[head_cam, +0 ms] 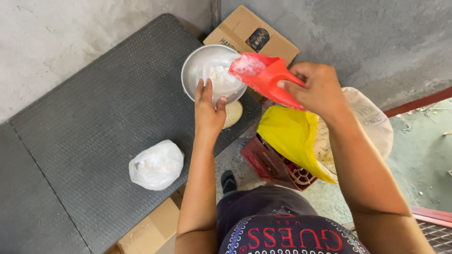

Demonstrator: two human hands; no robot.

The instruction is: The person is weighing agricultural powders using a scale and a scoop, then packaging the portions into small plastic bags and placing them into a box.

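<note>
Red plastic scoop (262,75) sits in the right hand (316,88), fingers wrapped tight around its handle, the thumb pressed along the top. Its wide mouth is tilted down over a round metal bowl (195,68) and carries a dusting of white grains. The left hand (208,109) reaches to the near rim of the bowl, fingers spread upward, pinching open a clear plastic bag (221,81) that stands inside it and already holds white granular stuff. The bowl rests at the far corner of a dark grey ribbed table top (94,122). Nearer on that top, well apart from the bowl, lies a filled, closed white plastic bag (156,165). Behind the bowl a brown cardboard box (245,29) leans at the concrete wall. Below the right forearm a yellow bag (292,136) drapes over a red crate (270,165), beside a pale woven sack (372,124)
</note>
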